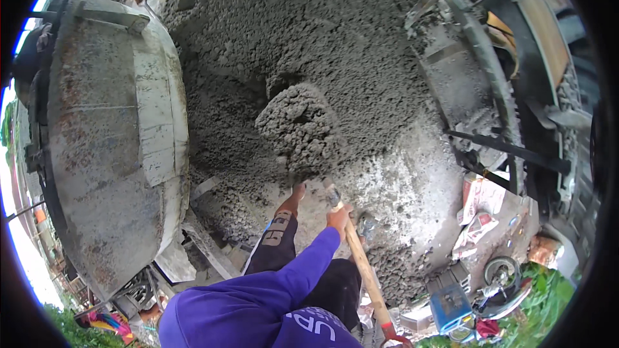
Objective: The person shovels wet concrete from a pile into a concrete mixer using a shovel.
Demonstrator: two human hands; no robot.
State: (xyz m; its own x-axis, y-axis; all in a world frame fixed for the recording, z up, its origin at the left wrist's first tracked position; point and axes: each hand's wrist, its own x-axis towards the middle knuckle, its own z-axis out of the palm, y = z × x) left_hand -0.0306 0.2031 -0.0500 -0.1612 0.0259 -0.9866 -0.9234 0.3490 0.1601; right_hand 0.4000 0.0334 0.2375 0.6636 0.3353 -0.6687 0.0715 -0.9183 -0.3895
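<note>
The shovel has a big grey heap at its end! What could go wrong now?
Maybe three things. The lumpy grey heap could tumble off if the shovel tips, because it is piled up loosely. The foot close behind the heap looks bare, so it might get bumped or messy. And the left hand grips the wooden handle without a glove, so it could get a splinter.

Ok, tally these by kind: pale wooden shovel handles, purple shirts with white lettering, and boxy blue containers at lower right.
Pale wooden shovel handle, gripped by the left hand: 1
Purple shirt with white lettering: 1
Boxy blue container at lower right: 1
Total: 3
</note>
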